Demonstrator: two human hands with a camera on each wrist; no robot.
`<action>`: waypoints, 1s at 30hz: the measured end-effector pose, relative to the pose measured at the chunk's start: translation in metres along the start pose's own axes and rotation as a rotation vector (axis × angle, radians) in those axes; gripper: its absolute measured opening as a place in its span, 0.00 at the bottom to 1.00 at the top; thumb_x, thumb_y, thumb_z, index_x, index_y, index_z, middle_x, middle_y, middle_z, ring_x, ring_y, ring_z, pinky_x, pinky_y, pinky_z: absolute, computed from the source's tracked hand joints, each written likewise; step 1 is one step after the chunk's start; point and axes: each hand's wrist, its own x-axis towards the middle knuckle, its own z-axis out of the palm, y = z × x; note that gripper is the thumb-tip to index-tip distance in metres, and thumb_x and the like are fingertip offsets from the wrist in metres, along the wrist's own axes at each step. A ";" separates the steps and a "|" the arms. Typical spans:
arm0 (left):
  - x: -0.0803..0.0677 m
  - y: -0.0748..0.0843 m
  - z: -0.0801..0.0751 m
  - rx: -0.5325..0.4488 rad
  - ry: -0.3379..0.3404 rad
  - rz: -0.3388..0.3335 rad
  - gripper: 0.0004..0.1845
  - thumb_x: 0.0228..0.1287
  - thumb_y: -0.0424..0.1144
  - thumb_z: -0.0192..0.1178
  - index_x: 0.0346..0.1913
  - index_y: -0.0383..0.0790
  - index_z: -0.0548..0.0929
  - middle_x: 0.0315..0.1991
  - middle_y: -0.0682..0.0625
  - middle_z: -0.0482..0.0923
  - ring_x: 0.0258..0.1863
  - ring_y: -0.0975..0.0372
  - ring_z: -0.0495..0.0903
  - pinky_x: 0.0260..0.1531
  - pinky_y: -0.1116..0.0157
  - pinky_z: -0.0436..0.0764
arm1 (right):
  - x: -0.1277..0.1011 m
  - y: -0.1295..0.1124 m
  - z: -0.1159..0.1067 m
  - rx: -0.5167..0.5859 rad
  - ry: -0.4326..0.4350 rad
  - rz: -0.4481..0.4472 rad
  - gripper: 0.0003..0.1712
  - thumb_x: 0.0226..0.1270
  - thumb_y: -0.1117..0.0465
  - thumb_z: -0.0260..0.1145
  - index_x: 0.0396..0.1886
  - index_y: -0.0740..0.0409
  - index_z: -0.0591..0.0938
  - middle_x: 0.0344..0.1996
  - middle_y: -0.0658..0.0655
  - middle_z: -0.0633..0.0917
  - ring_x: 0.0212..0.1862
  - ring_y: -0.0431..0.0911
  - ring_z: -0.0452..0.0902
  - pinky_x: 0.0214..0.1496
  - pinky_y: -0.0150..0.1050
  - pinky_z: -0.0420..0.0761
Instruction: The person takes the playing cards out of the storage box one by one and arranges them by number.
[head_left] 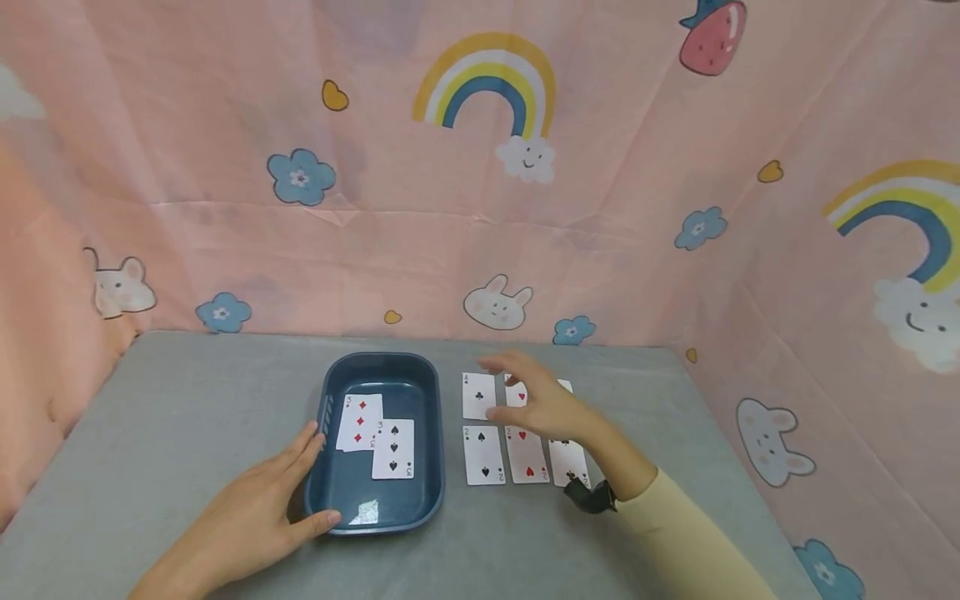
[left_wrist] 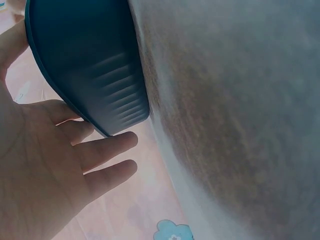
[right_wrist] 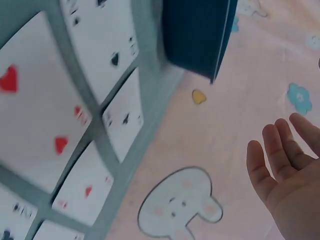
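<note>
My left hand (head_left: 258,492) rests against the left side of a dark blue tray (head_left: 437,450), fingers extended along its rim and thumb at the near left corner. Inside the tray lie a three of diamonds (head_left: 358,419) and, overlapping it, a three of spades (head_left: 393,458). Over the right-hand cards hovers my right hand (head_left: 543,404), its fingers loosely bent with nothing between them. Under and beside it are a black ace (head_left: 478,406), an ace of hearts (right_wrist: 87,192), a two of spades (head_left: 480,467), a two of hearts (head_left: 528,468) and a two of clubs (head_left: 566,454). A back right card (head_left: 565,386) is mostly hidden.
The cards outside the tray lie in two rows on a grey tabletop (head_left: 217,400). A pink patterned curtain (head_left: 375,267) hangs behind the table and along its sides. On the right wrist is a black band (head_left: 590,497).
</note>
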 end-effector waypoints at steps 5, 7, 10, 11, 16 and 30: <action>0.000 0.000 -0.001 -0.001 0.005 0.000 0.60 0.58 0.76 0.65 0.80 0.35 0.64 0.82 0.39 0.57 0.69 0.36 0.72 0.61 0.34 0.75 | 0.016 -0.016 0.019 0.054 -0.025 -0.008 0.38 0.68 0.58 0.73 0.76 0.57 0.72 0.69 0.56 0.75 0.63 0.54 0.74 0.62 0.53 0.78; 0.000 0.000 -0.001 -0.004 0.008 0.000 0.59 0.58 0.75 0.65 0.80 0.34 0.65 0.81 0.39 0.57 0.70 0.37 0.72 0.61 0.34 0.75 | 0.023 -0.026 0.028 0.082 -0.051 -0.008 0.39 0.68 0.58 0.73 0.76 0.58 0.71 0.70 0.57 0.74 0.64 0.55 0.74 0.64 0.54 0.78; 0.001 0.001 -0.002 -0.003 0.000 -0.001 0.59 0.58 0.75 0.65 0.80 0.35 0.64 0.81 0.38 0.57 0.69 0.36 0.72 0.61 0.34 0.75 | 0.033 -0.039 0.043 0.121 -0.093 0.003 0.39 0.69 0.58 0.72 0.77 0.58 0.70 0.70 0.58 0.74 0.68 0.56 0.73 0.66 0.55 0.78; 0.001 0.001 -0.002 -0.001 -0.004 -0.002 0.60 0.58 0.76 0.64 0.80 0.35 0.64 0.81 0.38 0.58 0.69 0.36 0.72 0.60 0.33 0.75 | 0.035 -0.043 0.048 0.135 -0.109 0.009 0.40 0.69 0.58 0.72 0.77 0.58 0.70 0.70 0.58 0.73 0.69 0.56 0.72 0.67 0.55 0.77; 0.001 0.002 -0.001 0.006 -0.010 0.003 0.60 0.58 0.77 0.63 0.80 0.34 0.64 0.81 0.37 0.57 0.69 0.36 0.73 0.60 0.33 0.75 | 0.048 -0.058 0.071 0.151 -0.161 0.033 0.42 0.69 0.55 0.72 0.79 0.59 0.68 0.73 0.57 0.71 0.74 0.53 0.68 0.69 0.53 0.77; 0.000 -0.002 -0.002 -0.003 0.018 0.040 0.57 0.60 0.74 0.64 0.79 0.33 0.66 0.81 0.38 0.59 0.68 0.37 0.74 0.59 0.34 0.76 | 0.079 -0.063 0.114 -0.079 -0.273 0.094 0.51 0.61 0.49 0.79 0.79 0.60 0.67 0.76 0.59 0.70 0.76 0.51 0.63 0.74 0.49 0.70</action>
